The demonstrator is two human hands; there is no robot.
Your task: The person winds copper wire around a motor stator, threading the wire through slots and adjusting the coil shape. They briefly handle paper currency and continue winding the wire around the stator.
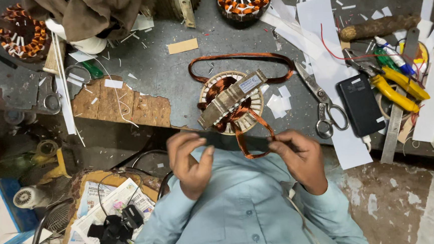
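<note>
A person in a pale blue shirt works a loop of flat copper-coloured winding wire (245, 135) at a cluttered grey bench (164, 75), with the round white-slotted motor stator (231, 108) as the centre of the scene. The stator lies flat at the bench's near edge, a beige slotted metal winding former (231, 98) laid slantwise across its top and a longer hoop of the same wire arcing just behind it. The right hand (299, 159), just in front of the stator and to its right, pinches the low end of the loop between thumb and fingertips; the left hand (192, 161), in front and to its left, is half curled with fingers bent, near the loop, and whether it grips any strand cannot be told. Both wrists are drawn in toward the chest, forearms angled inward. The step in hand looks like shaping a coil drawn off the stator, and seating it would call for a steady two-handed pull that keeps the strands flat. Steel scissors (321, 105) lie just right of the stator, a black rectangular power bank (360, 104) and yellow-handled pliers (398, 86) farther right; another wound stator with orange coils (243, 0) sits well behind.
</note>
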